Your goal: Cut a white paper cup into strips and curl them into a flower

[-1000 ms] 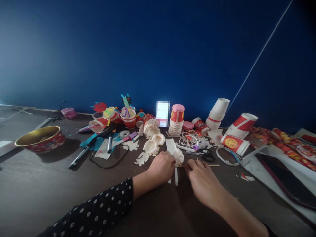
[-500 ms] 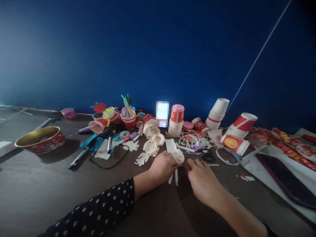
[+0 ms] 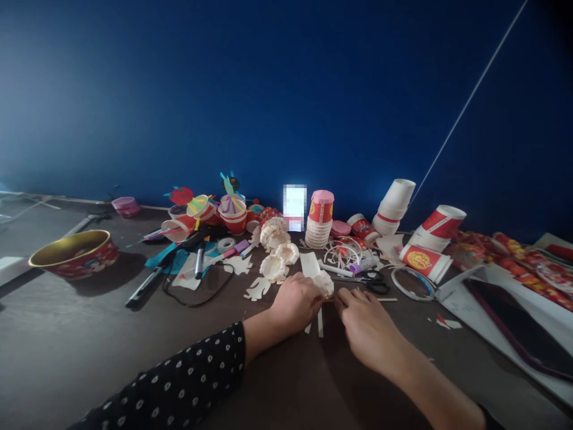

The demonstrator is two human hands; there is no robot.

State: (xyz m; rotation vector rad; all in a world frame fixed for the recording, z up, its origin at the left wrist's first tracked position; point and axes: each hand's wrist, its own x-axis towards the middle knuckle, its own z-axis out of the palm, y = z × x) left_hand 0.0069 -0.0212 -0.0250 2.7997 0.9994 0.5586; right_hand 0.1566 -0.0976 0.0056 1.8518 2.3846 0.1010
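Observation:
My left hand (image 3: 296,306) is closed, its fingertips pinching a small frilled white paper piece (image 3: 325,283). My right hand (image 3: 367,325) is curled over a thin wooden stick (image 3: 388,300), whose end sticks out to its right. The stick's other end shows in the gap between my hands, just below the paper piece. Under my left fingers lies a flat white paper strip (image 3: 308,263), and narrow paper strips (image 3: 320,325) point toward me. The fingertips of both hands are partly hidden.
Beyond my hands are crumpled white paper shapes (image 3: 274,267), black-handled scissors (image 3: 376,283) and a stack of cups (image 3: 321,221). A red and gold bowl (image 3: 85,263) stands left. At right, a phone (image 3: 514,319) lies on a white box lid, near a roll of wire (image 3: 414,289).
My left hand has shifted very slightly down over the narrow paper strips, covering more of one. My right hand stays nearly still on the stick.

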